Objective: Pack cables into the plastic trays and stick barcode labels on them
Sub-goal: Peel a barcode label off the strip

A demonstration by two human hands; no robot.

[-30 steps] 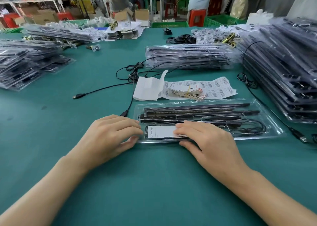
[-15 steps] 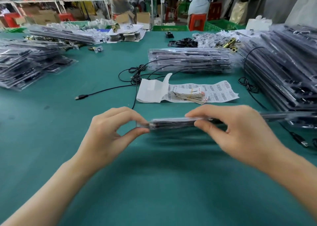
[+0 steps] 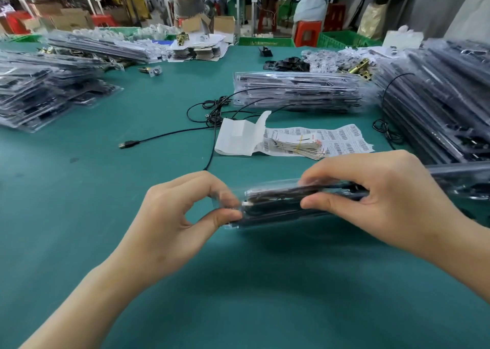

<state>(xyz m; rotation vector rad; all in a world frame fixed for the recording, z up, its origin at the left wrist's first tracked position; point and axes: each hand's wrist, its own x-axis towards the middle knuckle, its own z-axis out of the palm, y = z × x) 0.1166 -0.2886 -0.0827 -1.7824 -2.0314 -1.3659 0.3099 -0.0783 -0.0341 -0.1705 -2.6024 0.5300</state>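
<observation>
Tray in the air, clear of the green table [image 3: 238, 295]. The plastic tray [image 3: 275, 208] hung just in front of me, seen nearly edge-on, its long axis running left to right and its far end reaching toward the stack of packed trays [image 3: 450, 104] on my right. My left hand [image 3: 180, 216] pinched the left end between thumb and forefinger; my right hand [image 3: 384, 197] gripped it near the middle, fingers over, thumb on the near side. Right hand nearer the stack. Tray motion-blurred; its label not readable.

A second earlier the tray lay flat on the table with both hands pressing on it. The barcode sheet [image 3: 339, 139] lay beyond, unmoved.
</observation>
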